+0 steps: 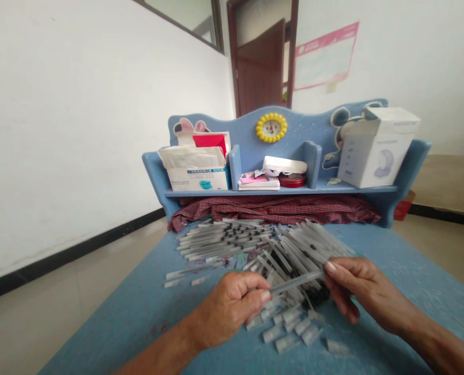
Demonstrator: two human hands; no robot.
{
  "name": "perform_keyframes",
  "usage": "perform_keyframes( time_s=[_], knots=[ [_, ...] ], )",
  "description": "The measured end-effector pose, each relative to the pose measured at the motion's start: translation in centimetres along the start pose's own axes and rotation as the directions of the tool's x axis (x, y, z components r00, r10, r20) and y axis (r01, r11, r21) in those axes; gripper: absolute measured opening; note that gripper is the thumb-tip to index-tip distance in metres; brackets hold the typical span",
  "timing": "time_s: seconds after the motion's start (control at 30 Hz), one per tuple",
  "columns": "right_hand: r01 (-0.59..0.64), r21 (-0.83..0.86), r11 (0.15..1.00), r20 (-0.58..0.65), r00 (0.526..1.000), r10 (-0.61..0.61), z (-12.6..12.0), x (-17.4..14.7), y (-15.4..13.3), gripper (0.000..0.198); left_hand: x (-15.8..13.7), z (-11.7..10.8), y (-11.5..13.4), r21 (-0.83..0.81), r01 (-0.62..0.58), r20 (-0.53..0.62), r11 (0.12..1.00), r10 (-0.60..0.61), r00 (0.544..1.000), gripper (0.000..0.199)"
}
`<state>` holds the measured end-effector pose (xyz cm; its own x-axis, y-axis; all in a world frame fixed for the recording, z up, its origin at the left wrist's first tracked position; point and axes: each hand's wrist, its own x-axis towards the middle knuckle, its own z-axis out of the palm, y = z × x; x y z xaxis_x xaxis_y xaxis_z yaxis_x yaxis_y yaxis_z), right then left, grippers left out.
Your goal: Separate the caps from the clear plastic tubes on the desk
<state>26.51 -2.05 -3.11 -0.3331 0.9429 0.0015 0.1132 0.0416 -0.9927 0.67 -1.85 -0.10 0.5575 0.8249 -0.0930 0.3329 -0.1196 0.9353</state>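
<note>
A translucent pen barrel (296, 282) spans the space between my two hands, slightly raised at its right end. My left hand (234, 303) pinches its left end between thumb and fingers. At the other end, my right hand (363, 286) grips it with thumb and forefinger, the lower fingers hanging loosely curled. Beneath lie loose clear pen caps (292, 329) and small black parts (316, 296), partly hidden and blurred. Behind my right hand is a heap of clear pen barrels (314, 242). Pens with black parts (216, 242) lie in a pile to the left.
The blue table (126, 317) carries a raised shelf (255, 193) at its back. On it stand a mask box (198, 178), papers (258, 183), a red round tin (292, 180) and a white box (376, 151). A checked cloth (279, 209) lies beneath the shelf.
</note>
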Motion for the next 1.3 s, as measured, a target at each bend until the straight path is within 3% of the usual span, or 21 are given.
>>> perform_keyframes(
  time_s=[0.2,0.5,0.6,0.83,0.97,1.13,1.3],
  knots=[
    [-0.007,0.075,0.997,0.032,0.999,0.005,-0.33,-0.08,0.13,0.035,0.06,-0.09,-0.15,-0.055,-0.009,0.008,0.998,0.01,1.0,0.033],
    [-0.02,-0.025,0.999,-0.039,0.999,0.019,0.19,0.08,0.01,0.048,0.1,-0.04,-0.01,-0.017,0.007,-0.014,1.0,-0.007,1.0,0.03],
    [-0.009,0.036,0.999,0.012,1.0,0.009,0.14,0.08,-0.05,0.04,0.11,0.0,-0.08,-0.027,0.031,-0.022,0.999,-0.032,0.999,0.03],
    [-0.067,0.006,0.998,-0.003,0.998,0.067,0.23,0.2,0.11,0.047,0.36,-0.16,-0.35,-0.021,0.022,-0.013,1.0,-0.022,1.0,0.032],
    [-0.068,0.083,0.994,0.051,0.997,0.064,0.36,0.21,0.05,0.046,0.39,-0.15,-0.4,-0.014,0.027,-0.009,1.0,-0.027,1.0,0.031],
    [-0.127,0.017,0.992,-0.013,0.992,0.127,0.52,0.34,-0.03,0.05,0.46,-0.29,-0.4,0.001,0.027,0.007,1.0,-0.027,1.0,0.029],
    [-0.1,0.122,0.987,0.055,0.994,0.094,0.49,0.35,-0.18,0.044,0.44,-0.26,-0.33,-0.002,0.028,0.022,1.0,-0.028,0.999,0.03]
  ],
)
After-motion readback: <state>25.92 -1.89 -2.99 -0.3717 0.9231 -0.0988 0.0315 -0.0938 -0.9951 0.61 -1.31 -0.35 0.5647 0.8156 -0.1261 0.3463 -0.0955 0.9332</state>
